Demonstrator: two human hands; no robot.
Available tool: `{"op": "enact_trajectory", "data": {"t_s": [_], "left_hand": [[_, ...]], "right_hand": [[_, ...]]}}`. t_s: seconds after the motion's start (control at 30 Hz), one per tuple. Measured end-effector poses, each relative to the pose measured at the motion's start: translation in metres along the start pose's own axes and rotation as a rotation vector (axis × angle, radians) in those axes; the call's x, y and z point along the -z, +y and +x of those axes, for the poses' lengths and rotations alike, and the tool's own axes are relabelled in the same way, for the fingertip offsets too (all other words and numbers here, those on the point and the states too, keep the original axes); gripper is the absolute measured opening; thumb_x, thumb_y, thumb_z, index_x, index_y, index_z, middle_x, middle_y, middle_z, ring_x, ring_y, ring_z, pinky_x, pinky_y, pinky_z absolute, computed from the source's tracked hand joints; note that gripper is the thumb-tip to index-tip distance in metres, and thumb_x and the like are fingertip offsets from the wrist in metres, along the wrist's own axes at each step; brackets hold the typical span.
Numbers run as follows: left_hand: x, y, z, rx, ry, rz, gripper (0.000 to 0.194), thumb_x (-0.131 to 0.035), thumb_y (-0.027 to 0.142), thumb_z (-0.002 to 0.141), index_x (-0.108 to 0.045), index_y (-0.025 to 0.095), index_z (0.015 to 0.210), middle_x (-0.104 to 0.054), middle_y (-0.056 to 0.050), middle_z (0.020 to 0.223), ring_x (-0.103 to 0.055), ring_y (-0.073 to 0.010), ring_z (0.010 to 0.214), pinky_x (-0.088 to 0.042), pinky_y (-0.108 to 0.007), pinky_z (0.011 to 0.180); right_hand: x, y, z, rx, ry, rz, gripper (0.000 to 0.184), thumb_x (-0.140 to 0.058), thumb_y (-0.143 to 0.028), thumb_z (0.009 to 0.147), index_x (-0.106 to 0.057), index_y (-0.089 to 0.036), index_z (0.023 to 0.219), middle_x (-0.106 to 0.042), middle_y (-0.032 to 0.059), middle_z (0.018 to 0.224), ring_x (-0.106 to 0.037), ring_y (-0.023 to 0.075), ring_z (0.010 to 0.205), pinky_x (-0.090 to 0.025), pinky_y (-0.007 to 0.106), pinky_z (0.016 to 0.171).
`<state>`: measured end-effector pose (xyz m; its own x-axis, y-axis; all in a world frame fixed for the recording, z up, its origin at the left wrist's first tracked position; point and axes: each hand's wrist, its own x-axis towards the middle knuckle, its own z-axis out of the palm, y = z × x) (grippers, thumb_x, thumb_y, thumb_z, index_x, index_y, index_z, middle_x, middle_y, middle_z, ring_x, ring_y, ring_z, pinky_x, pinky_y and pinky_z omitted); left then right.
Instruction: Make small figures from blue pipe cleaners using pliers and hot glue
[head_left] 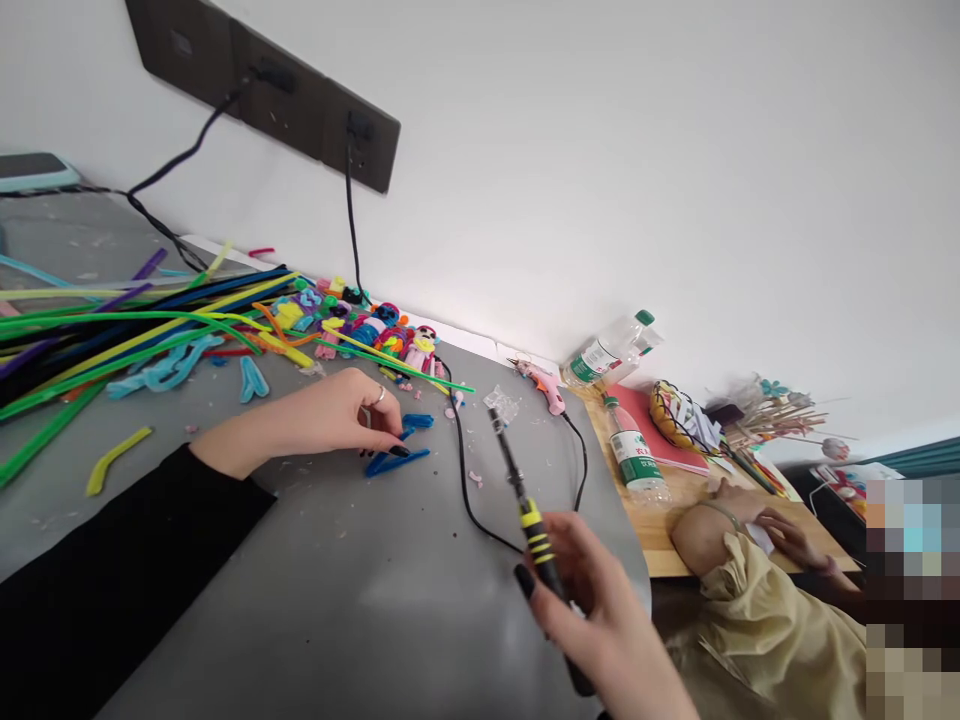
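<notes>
My left hand point(367, 415) rests low over the grey tabletop point(360, 600), its thumb and fingers closed on short blue pipe cleaner pieces point(397, 458). Part of the blue pieces hides behind the fingertips. In my right hand point(592, 600), near the front, is a corded soldering iron point(534, 530) with a black handle, yellow rings and a metal shaft. Its tip points up and away, held above the table and apart from the blue pieces. A pink glue gun point(544, 385) lies beyond the tip, beside some clear glue scraps point(501, 402).
Pipe cleaners point(135, 335) in many colours pile up at left. Several small figures point(424, 348) line the wall edge. A black cord point(461, 470) crosses the table. Bottles point(634, 455) stand and lie at right, near another person's arm point(705, 535). A wall socket panel point(300, 100) is above.
</notes>
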<state>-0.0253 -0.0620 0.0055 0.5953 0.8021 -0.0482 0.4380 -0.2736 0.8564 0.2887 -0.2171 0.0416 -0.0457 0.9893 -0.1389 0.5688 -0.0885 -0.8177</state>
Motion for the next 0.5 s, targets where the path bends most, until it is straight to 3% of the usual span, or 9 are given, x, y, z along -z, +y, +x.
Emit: {"op": "enact_trajectory", "data": {"t_s": [0.17, 0.33, 0.5], "left_hand": [[-0.012, 0.005, 0.0, -0.093, 0.095, 0.058, 0.033, -0.069, 0.05, 0.082, -0.073, 0.02, 0.071, -0.072, -0.005, 0.076, -0.061, -0.0167, 0.064, -0.044, -0.026, 0.058], [-0.026, 0.001, -0.001, -0.192, 0.175, 0.086, 0.027, -0.067, 0.043, 0.086, -0.077, 0.02, 0.077, -0.073, -0.005, 0.08, -0.066, -0.0179, 0.07, -0.048, -0.026, 0.063], [-0.04, -0.008, -0.003, -0.242, 0.289, 0.147, 0.029, -0.061, 0.041, 0.093, -0.08, 0.022, 0.082, -0.074, -0.005, 0.085, -0.07, -0.0189, 0.075, -0.051, -0.028, 0.071]], "right_hand": [[-0.045, -0.008, -0.004, -0.005, -0.048, 0.176, 0.03, -0.067, -0.032, 0.081, -0.062, -0.021, 0.109, -0.068, 0.0, 0.086, -0.056, 0.0144, 0.072, -0.041, 0.023, 0.061], [-0.059, -0.021, 0.003, -0.033, -0.088, 0.272, 0.03, -0.07, -0.026, 0.074, -0.059, -0.021, 0.102, -0.066, -0.0003, 0.086, -0.052, 0.0129, 0.069, -0.035, 0.021, 0.056], [-0.067, -0.008, 0.004, -0.095, -0.101, 0.388, 0.027, -0.069, -0.028, 0.078, -0.058, -0.02, 0.101, -0.059, -0.0028, 0.081, -0.043, 0.0091, 0.064, -0.03, 0.021, 0.055]]}}
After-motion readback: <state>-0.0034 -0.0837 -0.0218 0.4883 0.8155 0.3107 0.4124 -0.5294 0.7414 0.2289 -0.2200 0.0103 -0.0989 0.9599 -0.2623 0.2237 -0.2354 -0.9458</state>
